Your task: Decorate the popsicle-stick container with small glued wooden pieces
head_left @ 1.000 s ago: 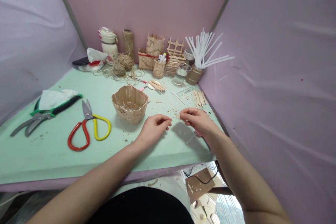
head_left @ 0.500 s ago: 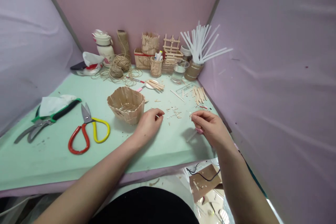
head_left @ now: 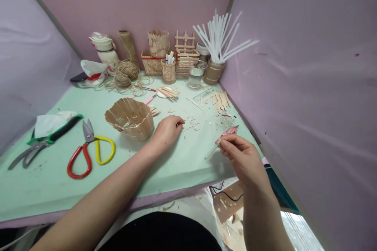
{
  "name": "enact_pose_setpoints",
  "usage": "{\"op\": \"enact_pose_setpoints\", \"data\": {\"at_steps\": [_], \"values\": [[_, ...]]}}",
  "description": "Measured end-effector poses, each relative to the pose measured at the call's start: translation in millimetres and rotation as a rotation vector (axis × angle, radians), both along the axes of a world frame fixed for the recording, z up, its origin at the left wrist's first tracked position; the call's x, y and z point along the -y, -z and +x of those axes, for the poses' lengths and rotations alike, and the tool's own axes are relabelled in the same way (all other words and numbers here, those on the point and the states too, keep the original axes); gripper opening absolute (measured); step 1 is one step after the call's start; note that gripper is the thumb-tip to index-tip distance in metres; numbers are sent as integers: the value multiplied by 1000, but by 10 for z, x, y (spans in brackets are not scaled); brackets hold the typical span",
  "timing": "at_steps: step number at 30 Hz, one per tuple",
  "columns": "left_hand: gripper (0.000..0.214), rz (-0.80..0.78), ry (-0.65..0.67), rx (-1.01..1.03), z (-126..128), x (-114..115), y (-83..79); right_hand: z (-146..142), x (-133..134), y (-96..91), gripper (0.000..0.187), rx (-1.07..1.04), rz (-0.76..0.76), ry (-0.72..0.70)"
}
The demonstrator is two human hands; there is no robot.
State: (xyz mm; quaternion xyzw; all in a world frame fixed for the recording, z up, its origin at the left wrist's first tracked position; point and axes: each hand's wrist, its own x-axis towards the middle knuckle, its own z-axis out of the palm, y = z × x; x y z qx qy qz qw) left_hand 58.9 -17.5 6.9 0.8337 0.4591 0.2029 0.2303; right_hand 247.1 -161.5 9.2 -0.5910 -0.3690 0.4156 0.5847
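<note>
My left hand (head_left: pixel 166 130) rests on the mint-green table (head_left: pixel 53 176) just right of a small basket made of wooden sticks (head_left: pixel 130 118). Its fingers are curled, pinching something too small to make out. My right hand (head_left: pixel 241 157) is near the table's front right corner, fingers closed around a pink-patterned craft knife (head_left: pixel 221 140) that lies at a slant with its tip toward the lower left. Small wood chips (head_left: pixel 191 122) lie scattered between the two hands.
Red-and-yellow scissors (head_left: pixel 88 150) and green-handled shears (head_left: pixel 44 141) lie at the left beside a tissue (head_left: pixel 48 122). Along the back stand twine balls (head_left: pixel 122 74), a flask (head_left: pixel 103 49), stick crafts (head_left: pixel 185 53), a glass (head_left: pixel 196 73) and a jar of white sticks (head_left: pixel 215 53). Loose wooden sticks (head_left: pixel 220 100) lie at right.
My hands have moved apart: the right one drew back toward the front right corner and now grips the pink knife. The left stays by the basket. The view has shifted to the right.
</note>
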Motion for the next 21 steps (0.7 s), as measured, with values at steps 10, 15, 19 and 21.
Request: {"op": "enact_pose_setpoints", "data": {"at_steps": [10, 15, 19, 21], "values": [[20, 6, 65, -125, 6, -37, 42, -34, 13, -44, 10, 32, 21, 0], [18, 8, 103, -177, 30, -32, 82, -51, 4, -37, 13, 49, 26, -12], [16, 12, 93, -181, 49, -35, 116, -64, -11, -10, 14, 46, 30, -34], [15, 13, 90, -164, 52, -25, 114, -80, -17, -4, 15, 46, 26, -42]]}}
